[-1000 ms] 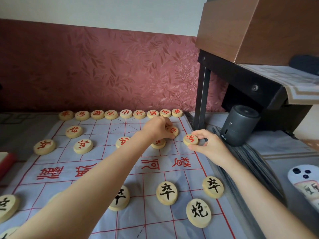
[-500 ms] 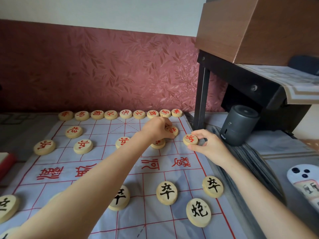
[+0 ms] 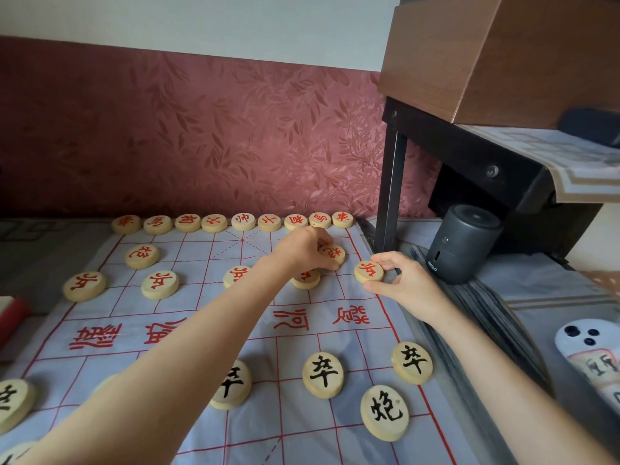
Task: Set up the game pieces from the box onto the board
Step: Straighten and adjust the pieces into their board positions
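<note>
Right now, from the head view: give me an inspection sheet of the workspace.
Surface: cloth board, red grid, slightly creased.
Job's things: nine far-row red pieces line the far edge; black pieces sit on the near side.
Clutter: dark cylinder right of the board; phone case at the right edge; red object at the left edge.
Hands: left hand grips the inner red piece; right hand pinches the edge red piece.
Cables: nothing seen.
Surroundings: patterned red wall; dark table leg; wooden box above.

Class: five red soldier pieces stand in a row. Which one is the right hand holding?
The rightmost soldier piece, at the right edge of the board: the right hand pinches it. The left hand grips a cannon piece instead.
</note>
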Available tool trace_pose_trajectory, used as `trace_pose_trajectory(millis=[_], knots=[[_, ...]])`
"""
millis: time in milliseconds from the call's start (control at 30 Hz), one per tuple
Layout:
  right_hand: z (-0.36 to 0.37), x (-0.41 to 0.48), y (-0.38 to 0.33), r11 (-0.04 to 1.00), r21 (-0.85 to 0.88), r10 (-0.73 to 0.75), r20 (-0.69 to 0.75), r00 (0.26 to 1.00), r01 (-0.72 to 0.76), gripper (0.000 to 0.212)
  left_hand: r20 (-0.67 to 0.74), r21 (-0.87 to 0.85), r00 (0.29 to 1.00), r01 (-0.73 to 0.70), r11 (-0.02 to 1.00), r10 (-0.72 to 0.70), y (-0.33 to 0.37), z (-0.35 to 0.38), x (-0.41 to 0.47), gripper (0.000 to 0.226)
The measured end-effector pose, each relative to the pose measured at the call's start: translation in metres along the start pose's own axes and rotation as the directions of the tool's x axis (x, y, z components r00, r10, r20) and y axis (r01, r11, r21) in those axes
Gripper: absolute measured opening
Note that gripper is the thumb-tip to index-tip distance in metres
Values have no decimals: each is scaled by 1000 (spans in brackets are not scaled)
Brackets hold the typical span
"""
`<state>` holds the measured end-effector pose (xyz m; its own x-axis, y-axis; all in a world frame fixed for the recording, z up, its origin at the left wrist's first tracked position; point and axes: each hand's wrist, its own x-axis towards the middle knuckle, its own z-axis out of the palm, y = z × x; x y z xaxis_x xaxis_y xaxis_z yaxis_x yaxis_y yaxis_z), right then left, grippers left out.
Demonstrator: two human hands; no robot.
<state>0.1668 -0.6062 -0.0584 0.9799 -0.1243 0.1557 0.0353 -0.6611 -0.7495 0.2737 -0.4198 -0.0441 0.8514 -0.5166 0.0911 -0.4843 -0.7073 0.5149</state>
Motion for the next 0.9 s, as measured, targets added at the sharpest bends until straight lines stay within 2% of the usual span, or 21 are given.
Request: trace_pose_trajectory(millis=[367, 467, 633, 767, 900], knots=[[-1, -2, -3, 1000, -9, 16, 3, 1000, -16, 57, 39, -69, 999, 17, 997, -14, 2, -2, -1, 68], [-5, -5, -14, 999, -42, 18, -27, 999, -20, 55, -14, -83, 999, 27, 996, -28, 3, -8, -2, 59], [-7, -6, -42, 997, -63, -52, -41, 998, 50, 45, -124, -95, 991, -69, 993, 57, 4, -26, -11, 39], [5, -2, -62, 999, -21, -45, -12, 999, 45, 42, -148, -99, 989, -35, 994, 20, -13, -46, -24, 33], [26, 8, -81, 998, 18, -61, 97, 993, 60, 33, -183, -65, 982, 33, 997, -45, -49, -76, -50, 28]])
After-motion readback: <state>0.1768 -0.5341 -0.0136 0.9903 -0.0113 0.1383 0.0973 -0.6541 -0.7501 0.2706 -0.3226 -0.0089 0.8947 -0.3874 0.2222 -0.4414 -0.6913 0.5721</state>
